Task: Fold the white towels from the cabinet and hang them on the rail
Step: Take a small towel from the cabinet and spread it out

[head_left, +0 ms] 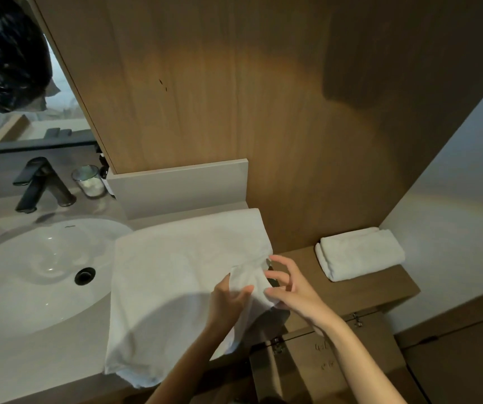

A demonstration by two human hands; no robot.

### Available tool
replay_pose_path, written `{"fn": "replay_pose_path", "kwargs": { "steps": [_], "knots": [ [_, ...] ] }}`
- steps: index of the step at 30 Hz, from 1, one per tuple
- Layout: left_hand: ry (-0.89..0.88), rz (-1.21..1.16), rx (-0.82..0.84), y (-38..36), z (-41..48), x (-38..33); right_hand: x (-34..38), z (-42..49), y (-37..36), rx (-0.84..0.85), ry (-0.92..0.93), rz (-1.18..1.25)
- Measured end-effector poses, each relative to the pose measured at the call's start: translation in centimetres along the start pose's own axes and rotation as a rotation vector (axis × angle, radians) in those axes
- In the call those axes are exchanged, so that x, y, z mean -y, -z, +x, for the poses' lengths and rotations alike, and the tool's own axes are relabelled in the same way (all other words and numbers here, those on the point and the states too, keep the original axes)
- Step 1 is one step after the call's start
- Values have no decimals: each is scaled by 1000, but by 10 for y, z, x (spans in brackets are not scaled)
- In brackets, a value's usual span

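A white towel (pixel 176 275) lies spread over the counter to the right of the sink, its near edge hanging past the counter front. My left hand (pixel 228 301) pinches a lifted corner of that towel at its right side. My right hand (pixel 288 290) is next to it, thumb and a finger pinching the same corner while the other fingers spread loosely. A second white towel (pixel 359 253), folded, rests on the wooden shelf (pixel 386 290) at the right. No rail is in view.
A round white sink (pixel 30 272) with a dark faucet (pixel 40 185) fills the left. A glass cup (pixel 88 180) stands behind it below the mirror (pixel 24 112). An open cabinet door (pixel 330 354) with hinges is below the shelf. A wood wall panel (pixel 263 112) rises behind.
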State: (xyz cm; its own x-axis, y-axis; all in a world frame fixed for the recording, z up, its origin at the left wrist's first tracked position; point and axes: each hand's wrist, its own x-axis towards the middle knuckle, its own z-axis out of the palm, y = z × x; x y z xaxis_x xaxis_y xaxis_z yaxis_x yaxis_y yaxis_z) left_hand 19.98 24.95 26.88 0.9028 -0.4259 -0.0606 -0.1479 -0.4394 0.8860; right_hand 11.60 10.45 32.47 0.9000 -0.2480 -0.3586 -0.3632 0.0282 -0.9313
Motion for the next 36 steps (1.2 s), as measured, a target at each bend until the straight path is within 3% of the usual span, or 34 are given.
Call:
{"fn": "replay_pose_path", "kwargs": {
  "steps": [9, 13, 20, 23, 25, 28, 32, 36],
  "knots": [
    [59, -180, -14, 12, -2, -8, 4, -1, -12, -146, 35, -207],
    [-105, -217, -32, 24, -3, -20, 20, -1, -16, -227, 109, 71],
    [-623, -22, -155, 38, 0, -45, 38, -5, -18, -216, 19, 560],
    [-502, -116, -171, 45, -3, -49, 45, -7, -18, -112, 31, 626],
    [-426, -201, -170, 48, -1, -46, 48, -8, -21, -108, 131, 405],
    [-481, -229, -140, 51, 0, -46, 45, -5, -26, -227, 319, 0],
    [-481, -81, -122, 55, 0, -49, 46, 1, -24, -344, 454, -175],
    [-541, -29, -123, 60, 1, -55, 55, 4, -18, -294, 511, -364]
  ]
}}
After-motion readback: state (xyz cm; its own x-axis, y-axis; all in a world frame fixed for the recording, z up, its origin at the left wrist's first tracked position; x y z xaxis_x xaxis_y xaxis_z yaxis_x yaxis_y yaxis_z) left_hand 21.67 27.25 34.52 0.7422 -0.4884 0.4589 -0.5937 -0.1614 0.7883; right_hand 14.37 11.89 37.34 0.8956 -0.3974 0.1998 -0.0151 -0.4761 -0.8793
